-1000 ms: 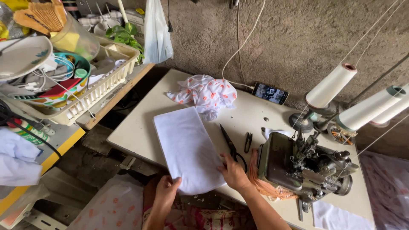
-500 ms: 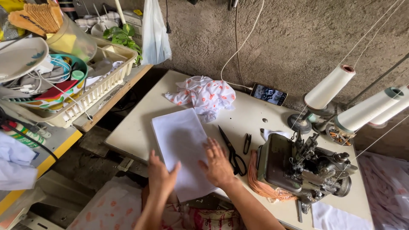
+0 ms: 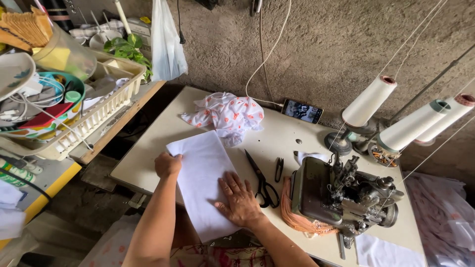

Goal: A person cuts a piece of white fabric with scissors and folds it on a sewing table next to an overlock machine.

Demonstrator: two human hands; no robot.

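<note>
- White cloth [image 3: 203,183] at bench [image 3: 148,148] front edge: left hand [image 3: 168,164] grasping its left edge, right hand [image 3: 241,198] released, flat on top
- Since earlier: left hand moved up to the far-left corner

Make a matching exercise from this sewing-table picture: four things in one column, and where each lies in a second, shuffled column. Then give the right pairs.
Things:
1. white cloth
2. black scissors
3. phone
4. patterned garment

Places:
A. at the table's far edge, by the wall
B. under both hands: left hand at its edge, right hand flat on it
C. bunched up beyond the white cloth
D. between the white cloth and the sewing machine

Pairs: 1-B, 2-D, 3-A, 4-C
</note>
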